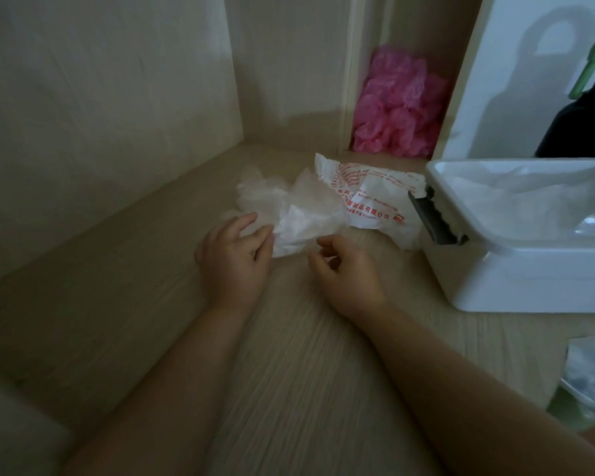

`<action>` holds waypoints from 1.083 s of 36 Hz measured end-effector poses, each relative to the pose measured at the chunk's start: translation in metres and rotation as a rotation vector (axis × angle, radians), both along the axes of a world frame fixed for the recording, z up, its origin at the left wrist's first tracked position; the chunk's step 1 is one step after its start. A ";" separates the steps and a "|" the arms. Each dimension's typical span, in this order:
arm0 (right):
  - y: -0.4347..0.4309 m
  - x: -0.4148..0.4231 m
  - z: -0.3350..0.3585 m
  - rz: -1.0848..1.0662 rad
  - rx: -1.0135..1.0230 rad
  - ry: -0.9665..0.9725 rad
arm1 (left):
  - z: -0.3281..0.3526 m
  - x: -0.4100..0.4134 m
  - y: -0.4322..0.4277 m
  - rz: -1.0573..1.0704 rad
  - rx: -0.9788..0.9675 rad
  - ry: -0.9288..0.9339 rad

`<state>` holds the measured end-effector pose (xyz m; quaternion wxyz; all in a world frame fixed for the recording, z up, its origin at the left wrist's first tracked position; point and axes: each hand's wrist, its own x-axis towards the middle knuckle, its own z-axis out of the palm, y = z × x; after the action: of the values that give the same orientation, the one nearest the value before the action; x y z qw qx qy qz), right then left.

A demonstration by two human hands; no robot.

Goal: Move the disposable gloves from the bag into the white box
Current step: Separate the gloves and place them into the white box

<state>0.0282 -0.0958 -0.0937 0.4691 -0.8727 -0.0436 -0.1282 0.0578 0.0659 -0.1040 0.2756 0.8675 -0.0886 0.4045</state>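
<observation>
The disposable gloves (285,207) lie as a loose, crumpled clump of clear-white film on the wooden desk surface (306,355), outside the bag and outside the box, directly ahead of both hands. The bag (371,197) (white film with red printed characters) lies flattened just behind and to the right of the clump, touching it, with its right end against the left wall of the white box (529,276). The white box stands open-topped at the right of the desk; a grey latch (435,219) hangs on its left wall, and pale clear film already lies inside it. The left hand (234,259) rests palm down on the desk at the near-left edge of the clump, its fingers relaxed and slightly apart, the foremost tips touching the film. The right hand (349,273) rests on the desk at the near-right edge of the clump, its fingers loosely curled with the thumb and forefinger apart; the tips lie just beside the film, and contact cannot be confirmed. Behind the bag, a narrow compartment holds a heap of crumpled pink film (399,108). A dark bottle (577,128) with a green handle stands behind the box. A clear plastic item (591,379), blurred, lies at the lower right edge.
</observation>
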 end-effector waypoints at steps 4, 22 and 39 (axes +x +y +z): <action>0.001 0.000 0.000 0.048 -0.032 -0.001 | 0.001 -0.005 -0.007 -0.156 -0.009 -0.108; -0.007 0.010 -0.006 0.000 0.163 -0.066 | 0.014 -0.019 -0.018 -0.310 -0.396 0.489; -0.008 -0.001 -0.001 0.057 0.079 0.007 | 0.011 -0.012 -0.014 -0.066 -0.396 0.344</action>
<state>0.0277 -0.1038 -0.0944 0.5068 -0.8523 -0.0619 -0.1134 0.0456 0.0524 -0.0932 0.4641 0.8493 0.0124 0.2512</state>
